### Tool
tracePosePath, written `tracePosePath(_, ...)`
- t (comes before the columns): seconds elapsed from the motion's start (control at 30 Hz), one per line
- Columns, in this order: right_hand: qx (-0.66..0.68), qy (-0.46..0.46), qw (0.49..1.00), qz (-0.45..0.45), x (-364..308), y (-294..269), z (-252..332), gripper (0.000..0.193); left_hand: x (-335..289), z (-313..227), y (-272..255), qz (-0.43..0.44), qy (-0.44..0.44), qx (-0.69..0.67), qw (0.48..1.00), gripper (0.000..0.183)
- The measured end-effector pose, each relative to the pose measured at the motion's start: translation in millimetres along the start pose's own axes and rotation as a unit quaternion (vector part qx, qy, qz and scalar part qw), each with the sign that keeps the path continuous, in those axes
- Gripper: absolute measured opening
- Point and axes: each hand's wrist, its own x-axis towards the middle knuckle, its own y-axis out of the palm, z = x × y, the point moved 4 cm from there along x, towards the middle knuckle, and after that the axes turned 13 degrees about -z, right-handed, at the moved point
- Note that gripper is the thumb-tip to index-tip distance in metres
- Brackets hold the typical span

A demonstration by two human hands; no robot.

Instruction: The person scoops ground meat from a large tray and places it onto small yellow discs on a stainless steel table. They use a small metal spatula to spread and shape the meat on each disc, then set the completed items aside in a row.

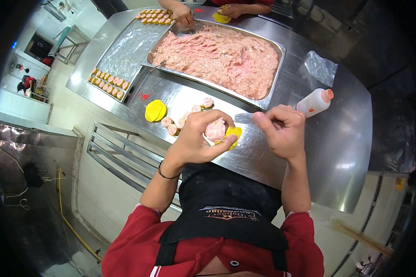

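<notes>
Meat cups point(215, 130): over 25 | yellow wraps point(154, 111): at least 3 | metal tools point(244, 118): at least 2 | pan point(264, 104): 1 | tray point(125, 46): 1 | bottle point(313, 103): 1 | clear bag point(321, 68): 1

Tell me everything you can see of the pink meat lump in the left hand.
The pink meat lump is pale and rounded, with a rough, moist-looking surface like minced meat. The left hand curls around it, above the near side of the metal table. Yellow wrapper shows beside it; whether they touch is unclear. Its underside is hidden.

Head-worn fisheye view, close above table point(333, 150), downward, rim seemingly murky.
</notes>
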Motion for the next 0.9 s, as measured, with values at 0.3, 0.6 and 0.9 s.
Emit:
tracePosePath(0.3, 0.01, -0.124, 0.991, 0.055, -1, 2, 15, 0.036, 0, -5, 3, 0.046, -0.048, -0.035, 0.997, 0.026)
tracePosePath(0.6, -0.019, -0.149, 0.988, 0.042, 0, 1, 24, 0.038, -1, -6, 8, 0.094, -0.039, 0.001, 0.995, 0.033)
tracePosePath(0.9, -0.057, -0.18, 0.982, 0.023, 1, 1, 34, 0.043, -3, -3, 8, 0.107, -0.041, 0.0, 0.993, 0.031)
